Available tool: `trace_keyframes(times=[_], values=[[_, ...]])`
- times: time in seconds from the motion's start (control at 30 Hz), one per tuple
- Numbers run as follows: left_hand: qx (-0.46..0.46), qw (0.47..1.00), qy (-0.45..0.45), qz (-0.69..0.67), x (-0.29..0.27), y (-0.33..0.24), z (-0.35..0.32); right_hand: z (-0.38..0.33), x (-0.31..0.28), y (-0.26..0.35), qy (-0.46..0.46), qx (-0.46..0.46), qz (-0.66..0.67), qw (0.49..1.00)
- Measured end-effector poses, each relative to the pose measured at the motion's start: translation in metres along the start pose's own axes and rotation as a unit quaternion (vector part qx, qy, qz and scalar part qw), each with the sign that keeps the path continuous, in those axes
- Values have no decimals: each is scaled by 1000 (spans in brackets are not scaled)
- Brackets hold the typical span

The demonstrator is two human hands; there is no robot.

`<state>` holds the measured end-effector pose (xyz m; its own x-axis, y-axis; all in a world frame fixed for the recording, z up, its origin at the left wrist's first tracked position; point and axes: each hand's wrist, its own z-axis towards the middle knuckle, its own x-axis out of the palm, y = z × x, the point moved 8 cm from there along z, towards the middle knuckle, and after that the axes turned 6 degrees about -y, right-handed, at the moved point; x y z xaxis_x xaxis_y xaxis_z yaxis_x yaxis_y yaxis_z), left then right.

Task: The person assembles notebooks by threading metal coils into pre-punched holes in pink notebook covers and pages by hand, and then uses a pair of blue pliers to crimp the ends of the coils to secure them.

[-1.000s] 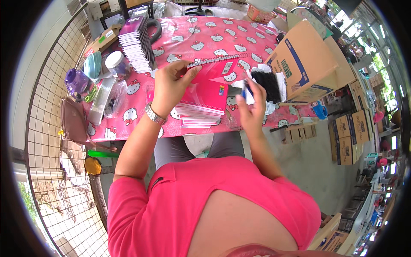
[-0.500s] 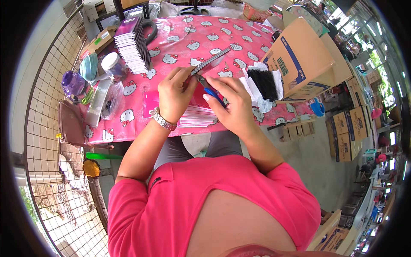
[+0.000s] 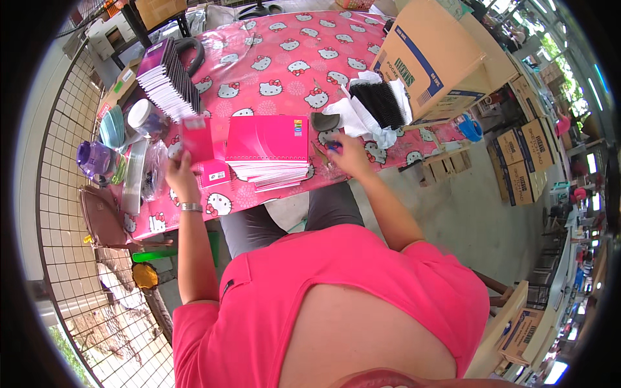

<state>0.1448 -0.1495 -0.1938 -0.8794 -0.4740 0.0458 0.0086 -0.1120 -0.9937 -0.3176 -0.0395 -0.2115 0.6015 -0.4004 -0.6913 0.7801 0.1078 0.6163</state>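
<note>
Slipping seems the likeliest trouble close in: the left hand (image 3: 183, 180) pinches a pink notebook (image 3: 196, 141) by its lower edge, so a loose grip could let it drop askew onto the pink cover (image 3: 211, 172) left of the central notebook stack (image 3: 268, 137). That stack's near edges lie uneven, and a knock might slide its layers apart. Just right of it, a blue-handled tool (image 3: 334, 146), with the fingers of the right hand (image 3: 350, 157) curled around it, could scratch the top cover if swung across; its tip is hidden. Beyond the stack's right side, a stray sweep might snag the black coils (image 3: 376, 107) on white paper (image 3: 350, 116). As for placement, the hands are well apart, one on each side of the stack; the held notebook is at the left fingertips, left of the stack, well away from the right hand.
</note>
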Motion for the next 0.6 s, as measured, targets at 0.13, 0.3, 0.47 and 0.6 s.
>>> trace_keyframes(times=[0.13,0.3,0.47,0.6], values=[[83,893,-31,442,-51,93,-10,-4,10,-1,-65,-80,-153,983],[213,862,-92,451,-46,33,-9,110,-94,-66,-222,38,-174,959],[539,813,134,176,81,-214,-128,120,-105,-138,-93,99,-376,916],[625,643,356,263,129,-236,-203,133,-112,-134,-95,95,-366,921]])
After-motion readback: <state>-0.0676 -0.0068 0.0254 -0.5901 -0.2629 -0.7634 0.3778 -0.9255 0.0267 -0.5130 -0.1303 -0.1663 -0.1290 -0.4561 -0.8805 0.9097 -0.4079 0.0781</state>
